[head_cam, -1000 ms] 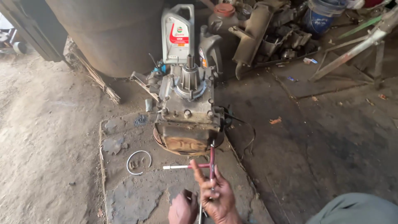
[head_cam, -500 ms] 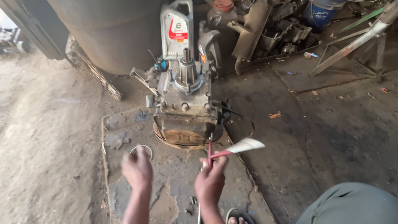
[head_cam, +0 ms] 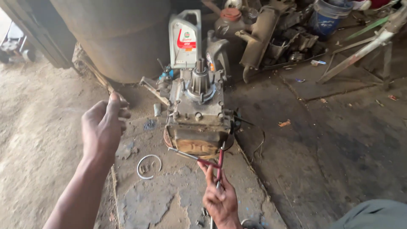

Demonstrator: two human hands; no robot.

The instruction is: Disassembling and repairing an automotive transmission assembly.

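2 hands low in frame: right hand (head_cam: 219, 199) grips red T-handle wrench (head_cam: 214, 163) against gearbox (head_cam: 198, 114) at centre; left hand (head_cam: 103, 127) loosely curled, empty, raised centre-left above metal ring (head_cam: 148, 166).

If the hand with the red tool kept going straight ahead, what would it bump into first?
Probably the grimy grey metal engine block just ahead. The right hand points its red-handled T-shaped wrench up toward the block's open, rusty-orange near face; depth is hard to judge.
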